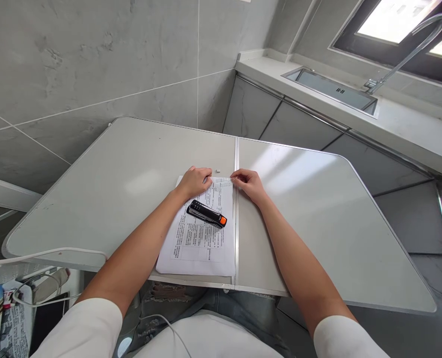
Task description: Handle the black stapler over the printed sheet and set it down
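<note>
A stack of printed paper sheets lies on the folding table, its top edge pointing away from me. Curled at the upper left part of the stack, my left hand is closed on the sheets; its fingertips are partly hidden. My right hand pinches the upper right corner between thumb and fingers. Between my forearms, a black stapler with an orange end rests slantwise on the printed page, touched by neither hand. Just beyond the top edge sits a tiny pale piece, too small to name.
The pale folding table has a metal seam just right of the paper. A white cable crosses its left edge. Printed papers lie low on the left. Back right are a counter, a sink and a tap.
</note>
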`<state>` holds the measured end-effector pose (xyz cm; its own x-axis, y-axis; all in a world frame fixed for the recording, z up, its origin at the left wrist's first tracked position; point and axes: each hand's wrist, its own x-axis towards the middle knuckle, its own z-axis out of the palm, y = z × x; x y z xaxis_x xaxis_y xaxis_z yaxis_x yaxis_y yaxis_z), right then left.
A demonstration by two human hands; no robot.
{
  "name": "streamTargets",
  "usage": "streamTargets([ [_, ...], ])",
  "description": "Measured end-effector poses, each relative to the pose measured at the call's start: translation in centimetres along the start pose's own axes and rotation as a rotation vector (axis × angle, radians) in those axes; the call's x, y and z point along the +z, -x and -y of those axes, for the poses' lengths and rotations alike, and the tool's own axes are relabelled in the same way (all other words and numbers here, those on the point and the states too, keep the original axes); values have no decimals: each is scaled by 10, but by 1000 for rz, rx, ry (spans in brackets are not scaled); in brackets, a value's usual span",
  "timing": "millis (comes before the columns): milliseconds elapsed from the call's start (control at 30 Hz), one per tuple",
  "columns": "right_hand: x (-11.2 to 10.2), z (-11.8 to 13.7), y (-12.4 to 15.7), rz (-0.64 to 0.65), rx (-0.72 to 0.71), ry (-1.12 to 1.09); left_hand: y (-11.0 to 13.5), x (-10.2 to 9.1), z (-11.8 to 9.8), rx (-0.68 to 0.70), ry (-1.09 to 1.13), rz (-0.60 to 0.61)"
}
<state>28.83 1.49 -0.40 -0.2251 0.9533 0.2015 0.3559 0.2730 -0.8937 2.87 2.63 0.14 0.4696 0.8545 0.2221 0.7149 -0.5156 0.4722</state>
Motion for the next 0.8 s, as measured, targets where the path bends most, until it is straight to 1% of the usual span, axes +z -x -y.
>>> streamTargets([
  [233,2,-1,-2,0,-10,86,0,-2,-3,-10,-7,15],
  [467,5,-3,-2,49,-68,121,-1,1,0,28,-99,-28],
  [600,6,-2,-3,80,-106,183,-1,1,6,34,-86,-59],
  [733,7,0,-3,101,-112,231,-1,0,10,-2,-60,-49],
  [800,8,1,-2,89,-92,246,-2,0,10,-24,-63,-35],
])
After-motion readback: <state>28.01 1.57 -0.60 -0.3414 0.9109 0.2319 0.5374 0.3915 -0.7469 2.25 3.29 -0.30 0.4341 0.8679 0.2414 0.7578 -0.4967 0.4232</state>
